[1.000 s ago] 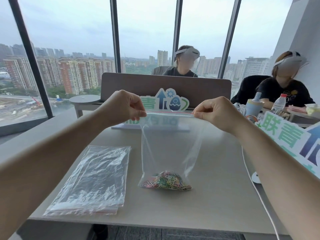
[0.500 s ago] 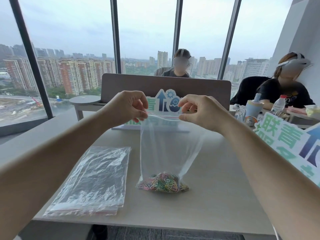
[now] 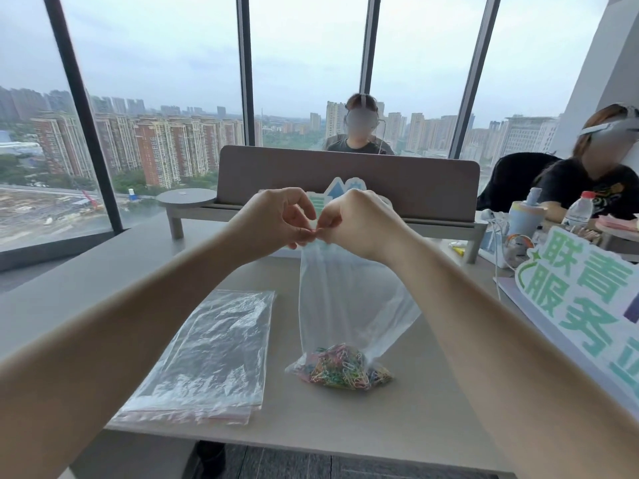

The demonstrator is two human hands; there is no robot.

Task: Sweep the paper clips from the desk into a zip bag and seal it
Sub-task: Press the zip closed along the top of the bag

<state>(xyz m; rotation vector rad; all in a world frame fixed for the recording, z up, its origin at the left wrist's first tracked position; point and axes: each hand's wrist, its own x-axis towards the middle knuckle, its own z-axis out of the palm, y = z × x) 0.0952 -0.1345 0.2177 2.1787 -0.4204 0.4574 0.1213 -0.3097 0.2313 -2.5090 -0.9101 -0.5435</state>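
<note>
A clear zip bag [image 3: 340,299] hangs upright over the desk [image 3: 408,420], its bottom resting on the surface. A heap of coloured paper clips [image 3: 340,367] lies in the bag's bottom. My left hand [image 3: 276,219] and my right hand [image 3: 359,223] are close together, fingertips almost touching, both pinching the bag's top strip at its left end. The rest of the top edge is hidden behind my right hand.
A stack of spare clear zip bags [image 3: 207,357] lies flat on the desk to the left. A green-lettered sign [image 3: 587,305] leans at the right edge. A grey divider panel [image 3: 345,178] stands at the back, with two people seated beyond. Bottles [image 3: 577,210] stand at the far right.
My right hand has slid left along the bag's top strip until it meets my left hand. The bag top, stretched wide before, is now gathered at one spot.
</note>
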